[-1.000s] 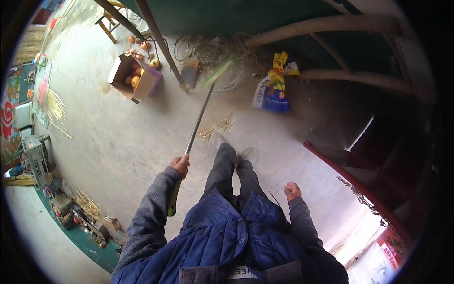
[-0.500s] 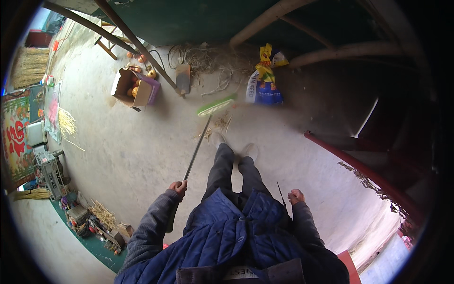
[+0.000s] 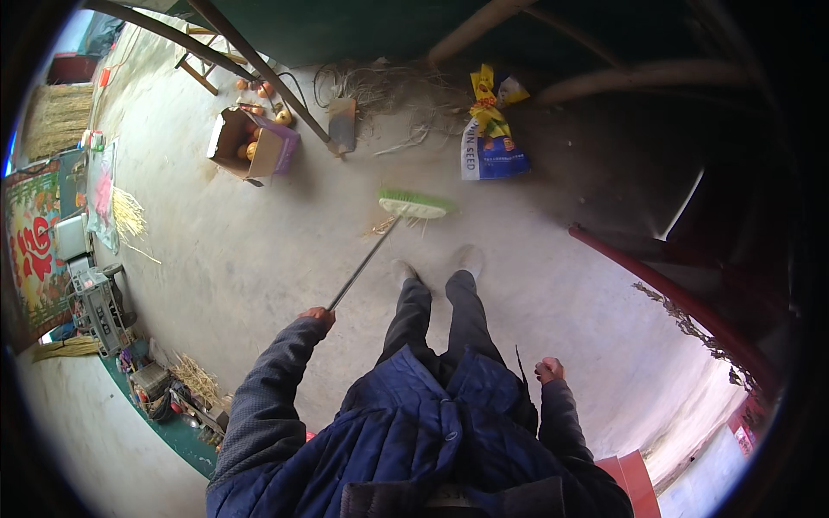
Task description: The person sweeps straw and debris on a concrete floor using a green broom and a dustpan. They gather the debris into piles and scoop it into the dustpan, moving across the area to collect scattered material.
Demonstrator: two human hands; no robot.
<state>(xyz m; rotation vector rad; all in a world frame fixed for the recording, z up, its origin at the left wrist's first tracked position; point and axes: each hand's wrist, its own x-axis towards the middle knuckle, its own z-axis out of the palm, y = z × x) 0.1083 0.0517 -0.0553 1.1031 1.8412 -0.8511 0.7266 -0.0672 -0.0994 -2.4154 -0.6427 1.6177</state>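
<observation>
My left hand (image 3: 319,317) is wrapped round the dark handle of a broom (image 3: 364,263), out to the left of my legs. The broom's pale head with green bristles (image 3: 416,205) rests on the floor ahead of my feet, blurred by motion. Bits of straw (image 3: 380,227) lie at its near left side, and a few more show under its near edge. My right hand (image 3: 549,370) hangs by my right hip with its fingers curled in, and nothing shows in it. A thin dark cord or strip (image 3: 521,364) stands up beside it, apart from the fingers.
A carton (image 3: 252,147) of round orange-yellow produce stands ahead left, near leaning poles (image 3: 259,69). A blue, yellow and white bag (image 3: 496,147) sits ahead, with loose dry strands (image 3: 406,95) left of it. A red beam (image 3: 656,293) slants on the right; clutter (image 3: 164,393) lines the left.
The broom head has swung right and a little nearer me, turning so its bristles face away. My right foot has moved forward. My left hand has shifted slightly forward with the handle.
</observation>
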